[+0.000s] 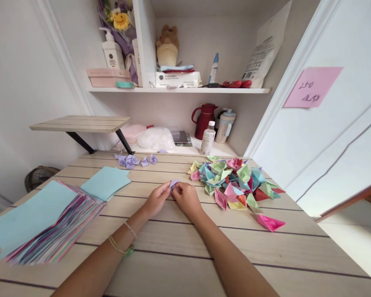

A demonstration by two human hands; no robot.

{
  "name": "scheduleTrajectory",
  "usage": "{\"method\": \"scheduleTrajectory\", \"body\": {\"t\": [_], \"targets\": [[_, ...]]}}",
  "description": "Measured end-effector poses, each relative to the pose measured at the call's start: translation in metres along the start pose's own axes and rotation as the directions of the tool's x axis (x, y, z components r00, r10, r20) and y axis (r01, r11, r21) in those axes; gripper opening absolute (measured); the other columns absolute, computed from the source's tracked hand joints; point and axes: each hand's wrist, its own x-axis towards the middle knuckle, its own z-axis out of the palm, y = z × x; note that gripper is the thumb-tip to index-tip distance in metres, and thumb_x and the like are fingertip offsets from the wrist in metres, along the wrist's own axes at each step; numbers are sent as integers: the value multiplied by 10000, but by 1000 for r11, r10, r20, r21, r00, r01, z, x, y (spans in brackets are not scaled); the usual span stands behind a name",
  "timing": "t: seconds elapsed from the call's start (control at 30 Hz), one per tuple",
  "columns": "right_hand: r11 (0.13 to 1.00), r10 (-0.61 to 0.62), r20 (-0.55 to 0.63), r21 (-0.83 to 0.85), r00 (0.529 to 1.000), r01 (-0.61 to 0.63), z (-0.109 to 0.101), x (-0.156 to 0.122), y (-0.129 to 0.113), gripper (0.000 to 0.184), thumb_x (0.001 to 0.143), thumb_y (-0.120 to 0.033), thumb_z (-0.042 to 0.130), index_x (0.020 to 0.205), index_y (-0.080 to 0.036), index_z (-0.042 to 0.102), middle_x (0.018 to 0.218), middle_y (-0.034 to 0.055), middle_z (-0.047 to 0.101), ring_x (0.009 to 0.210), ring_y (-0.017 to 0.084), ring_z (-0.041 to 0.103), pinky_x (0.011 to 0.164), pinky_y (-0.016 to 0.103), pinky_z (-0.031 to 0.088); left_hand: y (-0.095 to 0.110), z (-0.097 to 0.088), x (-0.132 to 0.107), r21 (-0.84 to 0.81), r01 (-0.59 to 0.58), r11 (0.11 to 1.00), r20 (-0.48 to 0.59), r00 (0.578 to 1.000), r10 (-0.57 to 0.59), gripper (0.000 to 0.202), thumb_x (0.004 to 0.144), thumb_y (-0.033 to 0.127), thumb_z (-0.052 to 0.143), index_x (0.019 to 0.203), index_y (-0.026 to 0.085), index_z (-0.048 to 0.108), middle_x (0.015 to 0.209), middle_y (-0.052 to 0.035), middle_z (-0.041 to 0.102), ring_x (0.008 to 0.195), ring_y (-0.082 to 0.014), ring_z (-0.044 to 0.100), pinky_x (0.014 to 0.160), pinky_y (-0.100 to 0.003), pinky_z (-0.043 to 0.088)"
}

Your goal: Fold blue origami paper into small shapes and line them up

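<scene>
Between my two hands, above the middle of the slatted table, is a small folded piece of purple paper (pixel 173 183). My left hand (pixel 158 199) pinches its left side. My right hand (pixel 187 199) grips the other side with curled fingers that hide part of it. To the right lies a heap of folded paper boats (pixel 218 171) in green, blue, pink, yellow and red. One bright pink boat (pixel 271 222) sits apart, nearer the front. Several small purple folded papers (pixel 130 161) rest at the back left of the table.
At left, a thick stack of coloured paper (pixel 58 231) lies beside blue sheets (pixel 105 183). A small raised wooden shelf (pixel 80 123) stands behind them. Along the back are a plastic bottle (pixel 208 138), a red jug (pixel 204 119) and a plastic bag (pixel 156 139).
</scene>
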Motion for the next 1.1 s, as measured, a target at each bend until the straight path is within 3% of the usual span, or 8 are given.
{"method": "scheduleTrajectory", "body": {"t": [0.2, 0.4, 0.53, 0.6, 0.67, 0.8, 0.97, 1.1], "targets": [[996, 70, -33, 52, 997, -68, -1, 1, 2, 174, 737, -246, 521, 595, -167, 582, 521, -9, 557, 474, 101, 447, 487, 204, 280, 0, 0, -3, 4, -15, 1000, 5, 1000, 15, 454, 763, 318, 556, 1190, 168, 513, 1263, -98, 487, 1167, -258, 429, 979, -387, 340], [990, -91, 1, 106, 996, 91, -3, 3, 4, 167, 748, -190, 488, 605, -170, 573, 590, 10, 567, 587, 128, 484, 578, 219, 332, 11, 1, -3, 33, 23, 999, 30, 999, -24, 453, 713, 281, 614, 1140, 142, 549, 1128, -108, 595, 1056, -256, 530, 900, -386, 417], [976, -145, 38, 171, 989, 137, -5, 3, 3, 124, 725, -163, 484, 632, -168, 564, 603, 5, 542, 588, 125, 467, 572, 221, 342, 16, 0, -3, 28, 82, 996, -11, 997, -82, 460, 654, 254, 670, 1082, 116, 575, 1046, -127, 636, 1013, -260, 559, 858, -381, 444], [966, -94, 67, 249, 993, 75, -4, 2, 3, 122, 724, -175, 484, 636, -164, 568, 593, -1, 545, 562, 117, 470, 552, 218, 352, 17, 0, -3, 13, 111, 994, -73, 991, -110, 451, 621, 239, 699, 1039, 109, 589, 1025, -132, 645, 955, -250, 591, 831, -369, 459], [921, 25, 102, 383, 994, -62, -1, 1, 4, 105, 719, -207, 501, 680, -158, 585, 587, -2, 566, 532, 113, 489, 525, 213, 370, 17, 0, -3, -10, 127, 992, -133, 983, -127, 461, 603, 233, 715, 1029, 112, 589, 1012, -134, 650, 889, -231, 618, 802, -355, 471], [740, 222, 162, 614, 961, -275, 4, 2, 8, 172, 657, -277, 593, 762, -141, 604, 604, 19, 611, 541, 132, 545, 505, 221, 416, 15, 0, -3, -50, 130, 990, -189, 972, -137, 497, 582, 234, 732, 1043, 120, 584, 974, -134, 662, 828, -210, 633, 764, -341, 482], [683, 219, 155, 680, 963, -265, 1, 5, 10, 183, 628, -315, 635, 701, -148, 650, 689, 41, 651, 594, 141, 565, 576, 250, 443, 15, 1, -1, -60, 104, 993, -225, 968, -115, 493, 556, 224, 746, 1018, 121, 608, 982, -133, 658, 869, -217, 618, 799, -355, 465], [663, 218, 170, 697, 961, -273, -1, 5, 9, 204, 640, -340, 634, 710, -152, 666, 613, 14, 631, 528, 123, 534, 538, 244, 427, 17, 1, -1, -13, 97, 995, -222, 970, -97, 457, 567, 261, 735, 992, 126, 635, 952, -110, 671, 875, -221, 613, 803, -352, 461]]}}
